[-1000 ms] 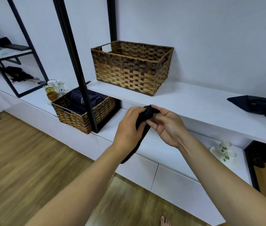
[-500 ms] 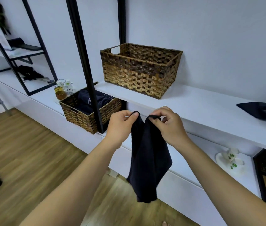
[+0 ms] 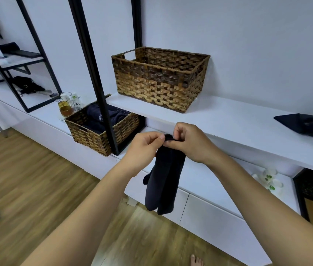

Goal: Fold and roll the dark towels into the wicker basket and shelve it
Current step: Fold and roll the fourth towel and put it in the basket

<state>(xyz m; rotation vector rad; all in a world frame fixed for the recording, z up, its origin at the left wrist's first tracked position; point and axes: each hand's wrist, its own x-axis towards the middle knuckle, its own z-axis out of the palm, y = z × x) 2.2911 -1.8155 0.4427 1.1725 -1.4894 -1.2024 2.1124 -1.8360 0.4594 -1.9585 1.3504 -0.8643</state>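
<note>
Both hands meet in front of the white shelf. The left hand and right hand each have a tight pinching grip on the top edge of the dark towel. It hangs folded lengthwise, seemingly in two narrow layers. The large wicker basket stands on the shelf above.
</note>
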